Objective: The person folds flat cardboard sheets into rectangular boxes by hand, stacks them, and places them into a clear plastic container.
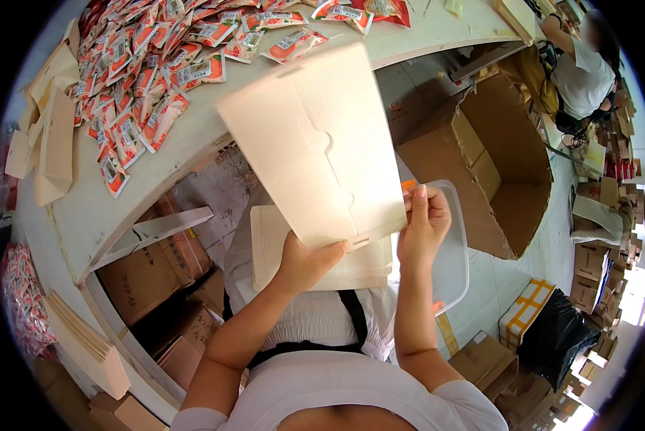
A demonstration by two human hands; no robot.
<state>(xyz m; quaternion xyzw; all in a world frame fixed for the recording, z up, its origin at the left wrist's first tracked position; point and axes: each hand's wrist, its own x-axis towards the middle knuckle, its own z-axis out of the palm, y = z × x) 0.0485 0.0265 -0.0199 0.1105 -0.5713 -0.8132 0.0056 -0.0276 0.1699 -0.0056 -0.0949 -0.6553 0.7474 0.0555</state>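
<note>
My left hand (309, 264) grips the lower edge of a flat cream carton (322, 144), thumb on top. The carton is tilted up over my lap, with a wavy seam and small slots in its face. Close against its right edge, my right hand (424, 223) has its fingers pinched together. A bit of orange (409, 184) shows by those fingertips; whether they hold it is unclear. Across my lap lie more flat cream cartons (268, 248), partly hidden by the raised one. A clear plastic bin (457, 248) stands beyond my right hand, with orange bits in it.
On the white table (93, 219) a heap of small red-and-white sealed packets (193, 68) spreads out, with folded cream cartons (55, 144) at its left. An open brown cardboard box (437, 151) stands right of the table. Another person (585, 75) sits at the far right.
</note>
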